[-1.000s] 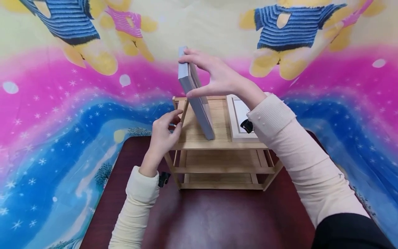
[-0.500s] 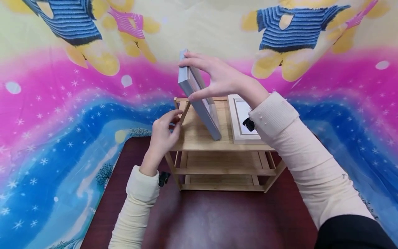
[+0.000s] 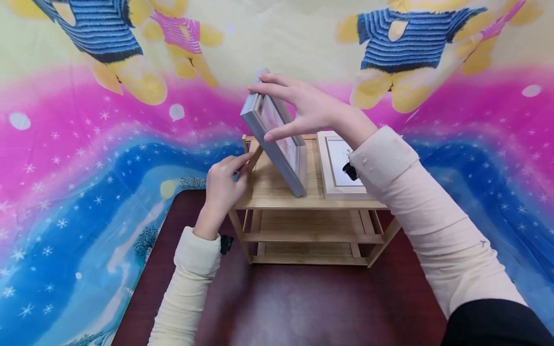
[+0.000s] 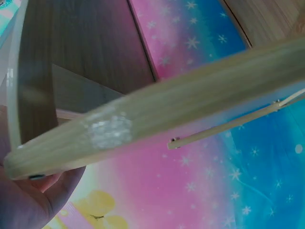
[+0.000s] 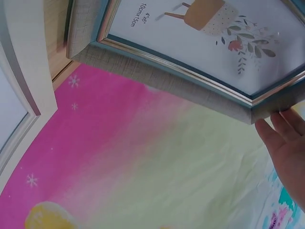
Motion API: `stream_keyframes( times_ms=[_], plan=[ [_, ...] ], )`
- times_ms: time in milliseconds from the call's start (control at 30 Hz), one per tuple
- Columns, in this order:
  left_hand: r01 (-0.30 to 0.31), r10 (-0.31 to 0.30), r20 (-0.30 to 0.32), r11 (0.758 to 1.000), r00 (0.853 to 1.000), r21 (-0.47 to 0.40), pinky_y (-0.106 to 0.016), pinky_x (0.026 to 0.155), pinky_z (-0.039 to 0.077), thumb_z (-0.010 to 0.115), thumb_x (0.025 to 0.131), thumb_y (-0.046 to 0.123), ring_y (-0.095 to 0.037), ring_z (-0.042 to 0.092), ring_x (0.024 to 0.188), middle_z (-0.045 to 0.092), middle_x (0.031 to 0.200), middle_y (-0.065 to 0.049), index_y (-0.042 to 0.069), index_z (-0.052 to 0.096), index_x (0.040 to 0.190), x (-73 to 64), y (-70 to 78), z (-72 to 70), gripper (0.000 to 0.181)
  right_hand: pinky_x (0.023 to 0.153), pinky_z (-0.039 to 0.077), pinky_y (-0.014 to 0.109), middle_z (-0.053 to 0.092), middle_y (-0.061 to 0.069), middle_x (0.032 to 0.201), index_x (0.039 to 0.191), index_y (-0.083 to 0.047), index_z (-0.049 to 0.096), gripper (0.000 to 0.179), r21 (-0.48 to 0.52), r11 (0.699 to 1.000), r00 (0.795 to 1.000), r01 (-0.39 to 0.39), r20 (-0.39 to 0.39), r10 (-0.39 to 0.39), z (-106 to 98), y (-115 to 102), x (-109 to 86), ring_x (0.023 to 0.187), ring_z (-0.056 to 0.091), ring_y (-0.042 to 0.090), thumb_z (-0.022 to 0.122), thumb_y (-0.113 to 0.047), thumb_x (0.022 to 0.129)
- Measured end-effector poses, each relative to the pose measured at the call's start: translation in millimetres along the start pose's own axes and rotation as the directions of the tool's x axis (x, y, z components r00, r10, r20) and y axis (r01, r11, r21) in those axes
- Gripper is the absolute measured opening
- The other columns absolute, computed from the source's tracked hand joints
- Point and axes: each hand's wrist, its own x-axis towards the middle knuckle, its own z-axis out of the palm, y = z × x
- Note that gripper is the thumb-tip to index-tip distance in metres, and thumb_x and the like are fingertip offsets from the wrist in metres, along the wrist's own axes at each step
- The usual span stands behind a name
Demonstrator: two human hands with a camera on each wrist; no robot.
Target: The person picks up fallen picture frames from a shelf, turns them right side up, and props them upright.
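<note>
With the right hand (image 3: 309,106) I am pinching the tilted frame (image 3: 289,151); below this grip, leftward, the left hand (image 3: 222,185) is pinching the rail (image 3: 257,154).

Grey frame (image 3: 283,150) partly hidden, sleeves (image 3: 190,283) cropped

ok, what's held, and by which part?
Right hand: the gray picture frame, by its raised end. Left hand: at the wooden rack's side rail; grip unclear.

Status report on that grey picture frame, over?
Right fingers hold grey frame, tilted. Left fingers at wooden shelf, left side. White frame nearby, not touching it.
</note>
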Motion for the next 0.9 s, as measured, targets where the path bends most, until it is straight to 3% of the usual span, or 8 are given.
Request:
stream_keyframes(
  times_ms=[200,400,667,733,900],
  plan=[
    [0.008,-0.008,0.0,0.999,1.0,0.051,-0.03,0.046,0.032,0.059,0.079,-0.005,-0.019,0.041,0.049,0.056,0.062,-0.01,0.006,0.07,0.104,2.8,-5.1,3.6,0.029,0.107,0.019,0.042,0.023,0.013,0.146,0.142,-0.019,0.033,0.083,-0.071,0.997,0.999,-0.014,-0.05,0.011,5,-1,1.9,0.135,0.018,0.023,0.07,-0.048,0.074],
    [0.029,-0.031,0.015,0.997,0.999,0.071,-0.03,0.047,0.029,0.057,0.078,-0.007,-0.018,0.037,0.048,0.053,0.059,-0.009,0.009,0.07,0.105,6.2,-8.6,6.5,0.034,0.106,0.022,0.043,0.025,0.016,0.144,0.142,-0.017,0.033,0.085,-0.115,0.993,0.995,-0.021,-0.101,0.01,10,-1,2.0,0.131,0.023,0.027,0.07,-0.05,0.073],
    [0.069,-0.072,0.033,0.994,0.997,0.088,-0.03,0.047,0.03,0.059,0.078,-0.006,-0.018,0.038,0.048,0.058,0.064,-0.01,0.01,0.069,0.106,7.1,-7.8,7.2,0.034,0.103,0.023,0.038,0.025,0.015,0.141,0.142,-0.012,0.032,0.088,-0.021,1.0,0.992,0.016,-0.123,-0.018,9,14,4.9,0.127,0.024,0.023,0.075,-0.041,0.071],
    [0.07,-0.072,0.027,0.994,0.997,0.088,-0.03,0.046,0.029,0.06,0.078,-0.006,-0.017,0.036,0.047,0.058,0.064,-0.01,0.01,0.07,0.106,7.4,-7.1,8.0,0.033,0.104,0.021,0.043,0.018,0.016,0.144,0.141,-0.016,0.033,0.084,0.017,1.0,0.994,-0.011,-0.104,0.013,7,18,5.0,0.13,0.018,0.026,0.074,-0.04,0.072],
    [0.067,-0.069,0.019,0.993,0.997,0.099,-0.029,0.045,0.029,0.061,0.078,-0.005,-0.018,0.037,0.046,0.06,0.066,-0.01,0.01,0.07,0.105,7.7,-5.9,9.0,0.032,0.101,0.022,0.048,0.017,0.015,0.142,0.141,-0.021,0.032,0.076,0.163,0.985,0.997,-0.063,-0.04,0.07,3,26,6.8,0.126,0.022,0.029,0.072,-0.032,0.076]
  ],
)
